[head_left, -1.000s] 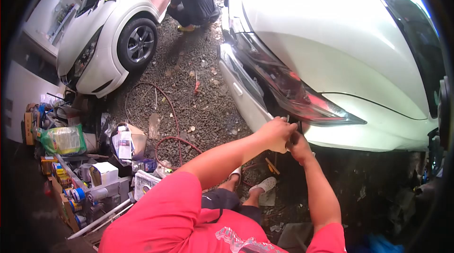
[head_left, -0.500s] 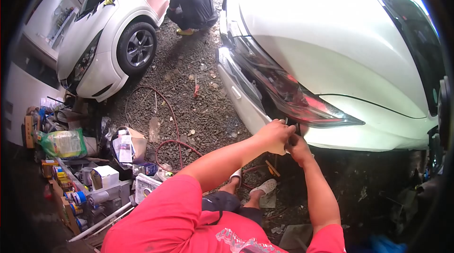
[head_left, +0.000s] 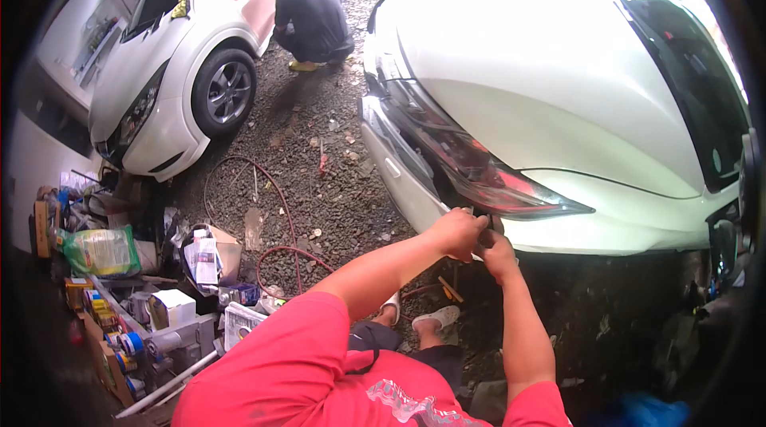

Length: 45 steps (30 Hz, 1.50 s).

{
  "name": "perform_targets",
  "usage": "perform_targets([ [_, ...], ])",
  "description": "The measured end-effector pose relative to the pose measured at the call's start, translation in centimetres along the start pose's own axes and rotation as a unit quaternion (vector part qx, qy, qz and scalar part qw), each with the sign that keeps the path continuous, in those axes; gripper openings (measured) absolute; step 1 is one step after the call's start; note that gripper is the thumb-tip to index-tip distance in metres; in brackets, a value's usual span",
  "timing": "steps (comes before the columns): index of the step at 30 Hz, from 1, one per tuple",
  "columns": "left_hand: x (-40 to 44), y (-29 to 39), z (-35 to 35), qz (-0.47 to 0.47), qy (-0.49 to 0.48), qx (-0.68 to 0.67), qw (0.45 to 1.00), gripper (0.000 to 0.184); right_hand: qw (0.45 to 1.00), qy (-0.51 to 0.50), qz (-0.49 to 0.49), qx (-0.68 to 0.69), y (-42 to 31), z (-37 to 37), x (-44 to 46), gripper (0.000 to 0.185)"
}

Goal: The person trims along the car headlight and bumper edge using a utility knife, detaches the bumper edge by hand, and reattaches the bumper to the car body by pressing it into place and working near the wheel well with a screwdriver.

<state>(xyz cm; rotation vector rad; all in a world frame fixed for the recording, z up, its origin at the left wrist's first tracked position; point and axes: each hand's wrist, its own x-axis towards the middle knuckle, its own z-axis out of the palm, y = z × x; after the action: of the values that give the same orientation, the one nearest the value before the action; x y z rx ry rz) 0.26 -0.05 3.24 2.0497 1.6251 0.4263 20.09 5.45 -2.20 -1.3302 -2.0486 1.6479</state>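
My left hand [head_left: 459, 234] and my right hand [head_left: 499, 255] meet at the corner of the white car's front bumper [head_left: 403, 187], just below the headlight [head_left: 487, 178]. The fingers of both hands are curled in. Between them shows a small dark piece, too small to name. The bumper edge stands apart from the body near my fingers, with a dark gap under the headlight. Above the hands spreads the white hood [head_left: 550, 84].
A second white car [head_left: 171, 100] stands at the left, and a person [head_left: 313, 16] squats beside it. A red hose [head_left: 279, 187] curls over the gravel [head_left: 335, 203]. Cans, boxes and a green-edged bag [head_left: 100, 251] are piled at lower left.
The view has tilted and shifted slightly, so the cars appear a little further left. Both hands remain together at the bumper corner.
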Motion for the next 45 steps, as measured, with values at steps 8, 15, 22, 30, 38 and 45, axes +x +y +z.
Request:
perform_targets([
  [8, 5.0, 0.0, -0.3, -0.058, -0.229, 0.105, 0.966, 0.051, 0.977, 0.094, -0.062, -0.179, 0.8, 0.4, -3.2, 0.052],
  [15, 7.6, 0.2, -0.9, -0.185, -0.312, -0.037, 0.931, 0.029, 0.955, 0.196, -0.144, -0.169, 3.3, 1.1, -5.5, 0.031],
  [22, 8.0, -0.8, 0.3, -0.200, -0.302, -0.003, 0.932, 0.027, 0.963, 0.182, -0.151, -0.133, 3.8, -0.1, -5.9, 0.042],
  [30, 7.9, -1.2, 0.2, -0.175, -0.250, -0.015, 0.952, 0.035, 0.960, 0.166, -0.162, -0.156, 3.7, -0.3, -6.0, 0.041],
  [38, 7.9, -2.1, 1.7, -0.195, -0.262, 0.013, 0.945, 0.056, 0.973, 0.129, -0.108, -0.159, 2.6, -0.3, -6.2, 0.042],
  [45, 8.7, 2.0, 1.1, -0.245, -0.236, 0.145, 0.929, 0.063, 0.972, 0.113, -0.103, -0.177, 2.2, -0.2, -5.5, 0.043],
])
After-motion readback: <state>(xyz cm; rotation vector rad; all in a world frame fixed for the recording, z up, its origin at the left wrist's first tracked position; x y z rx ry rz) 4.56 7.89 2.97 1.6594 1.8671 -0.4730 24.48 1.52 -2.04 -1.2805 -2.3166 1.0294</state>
